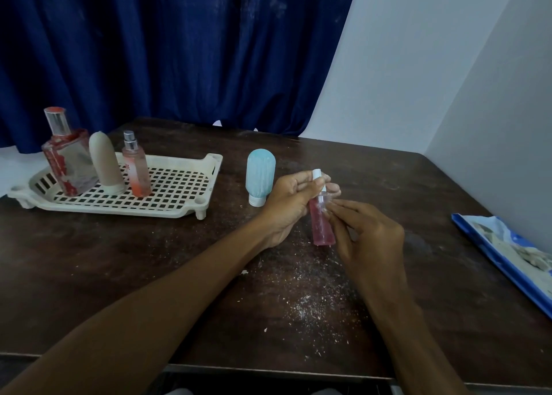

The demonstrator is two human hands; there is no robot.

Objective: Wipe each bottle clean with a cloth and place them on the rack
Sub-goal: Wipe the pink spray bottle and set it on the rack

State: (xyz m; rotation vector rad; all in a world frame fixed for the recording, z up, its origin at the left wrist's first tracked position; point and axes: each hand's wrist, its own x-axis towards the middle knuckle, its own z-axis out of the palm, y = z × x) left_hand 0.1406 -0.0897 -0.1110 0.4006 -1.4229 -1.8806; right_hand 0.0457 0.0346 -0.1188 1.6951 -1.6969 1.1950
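A slim pink spray bottle [322,226] with a white nozzle is held above the table's middle. My left hand [291,205] grips its upper part, fingers curled round the nozzle. My right hand [369,233] pinches a small clear cap [325,201] beside the bottle's neck. A pale blue bottle [260,176] stands upside down on its white cap just left of my hands. The cream perforated rack [176,185] at the left holds a square red-stained glass bottle [67,158], a beige rounded bottle [106,163] and a small pink spray bottle [136,166]. No cloth is visible.
The dark wooden table [149,260] is dusted with white specks near its front middle. A blue-and-white packet [507,254] lies at the right edge. A dark blue curtain [179,51] hangs behind, and a pale wall [448,66] stands at the right.
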